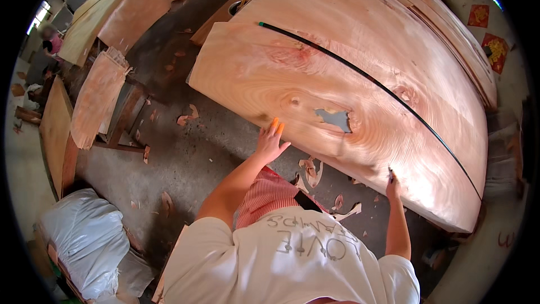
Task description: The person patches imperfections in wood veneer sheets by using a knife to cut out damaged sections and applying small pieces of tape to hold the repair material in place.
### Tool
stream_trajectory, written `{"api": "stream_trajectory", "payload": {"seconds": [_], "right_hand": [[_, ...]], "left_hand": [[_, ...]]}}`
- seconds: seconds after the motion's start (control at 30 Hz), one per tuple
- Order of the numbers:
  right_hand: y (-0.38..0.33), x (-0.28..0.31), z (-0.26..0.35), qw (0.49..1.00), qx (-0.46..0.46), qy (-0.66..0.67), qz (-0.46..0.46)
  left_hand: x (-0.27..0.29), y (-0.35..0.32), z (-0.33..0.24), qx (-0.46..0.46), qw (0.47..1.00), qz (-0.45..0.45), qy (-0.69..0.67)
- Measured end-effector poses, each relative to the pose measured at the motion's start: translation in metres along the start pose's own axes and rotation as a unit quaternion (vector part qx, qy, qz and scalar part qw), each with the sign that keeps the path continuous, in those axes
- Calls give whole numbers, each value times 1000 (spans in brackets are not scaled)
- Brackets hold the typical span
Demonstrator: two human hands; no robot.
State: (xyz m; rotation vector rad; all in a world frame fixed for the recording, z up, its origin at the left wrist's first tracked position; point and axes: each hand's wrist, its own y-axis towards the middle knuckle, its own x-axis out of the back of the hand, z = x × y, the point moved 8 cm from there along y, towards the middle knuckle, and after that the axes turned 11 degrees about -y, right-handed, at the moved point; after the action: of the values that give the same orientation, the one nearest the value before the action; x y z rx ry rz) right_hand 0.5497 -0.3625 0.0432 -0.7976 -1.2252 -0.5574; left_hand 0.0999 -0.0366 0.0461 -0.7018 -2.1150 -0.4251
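Observation:
A large sheet of wood veneer (247, 73) lies on top of a broad stack in front of me. Its grain swirls around knots, and a ragged hole (334, 119) in it shows grey beneath. My left hand (271, 143) rests at the sheet's near edge, fingers spread, with orange covers on some fingertips. Farther right, at the near part of the sheet, my right hand (393, 187) is closed around a small dark tool (390, 174), whose kind I cannot make out. A long thin black strip (360, 71) with a green end curves across the veneer beyond both hands.
Torn veneer scraps (311, 172) litter the grey floor. To the left, a low stand carries stacked veneer pieces (100, 93); a wooden board (56, 129) leans nearby. White plastic sacks (84, 242) sit at lower left. Another veneer-covered stack (140, 5) and a person (52, 40) are at far left.

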Motion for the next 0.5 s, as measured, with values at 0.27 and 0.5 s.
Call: {"api": "stream_trajectory", "payload": {"seconds": [0.27,0.5], "right_hand": [[-234,-30,234,803,-23,293,519],[-229,-72,378,824,77,152,540]], "left_hand": [[23,-91,146,118,969,119,-183],[114,-117,258,208,945,116,-224]]}}
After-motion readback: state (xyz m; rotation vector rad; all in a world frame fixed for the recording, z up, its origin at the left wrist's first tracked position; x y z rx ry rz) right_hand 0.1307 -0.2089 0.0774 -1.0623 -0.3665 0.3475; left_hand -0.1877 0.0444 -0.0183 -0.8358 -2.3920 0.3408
